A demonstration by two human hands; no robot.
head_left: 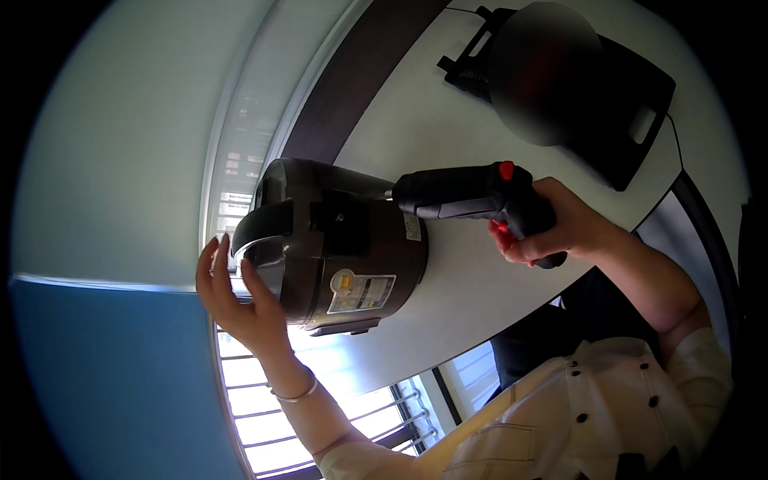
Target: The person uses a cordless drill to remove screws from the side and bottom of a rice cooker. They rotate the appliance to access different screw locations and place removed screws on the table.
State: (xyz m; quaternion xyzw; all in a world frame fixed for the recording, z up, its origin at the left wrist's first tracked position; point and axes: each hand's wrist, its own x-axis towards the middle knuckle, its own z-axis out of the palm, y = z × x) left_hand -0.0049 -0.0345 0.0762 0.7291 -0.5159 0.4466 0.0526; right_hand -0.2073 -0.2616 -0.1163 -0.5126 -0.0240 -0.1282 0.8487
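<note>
In my right hand (572, 220) is a black cordless screwdriver (448, 192) with red parts, the fingers wrapped round its grip. Its metal bit points left, at a dark panel (344, 224) on the brown rice cooker (304, 272); whether the tip touches cannot be made out. The cooker's handle end faces left, and a yellow and white label (360, 293) shows on its side. Beside the curved black handle (264, 224), my left hand (240, 300) has its fingers spread and bent. Contact between its fingertips and the cooker is unclear.
On the white table (464, 304), a black tool case (616, 104) lies at the far right, partly covered by a blurred round patch. A pale and blue wall (104, 360) rises at the left. A barred window (264, 416) is at the lower left.
</note>
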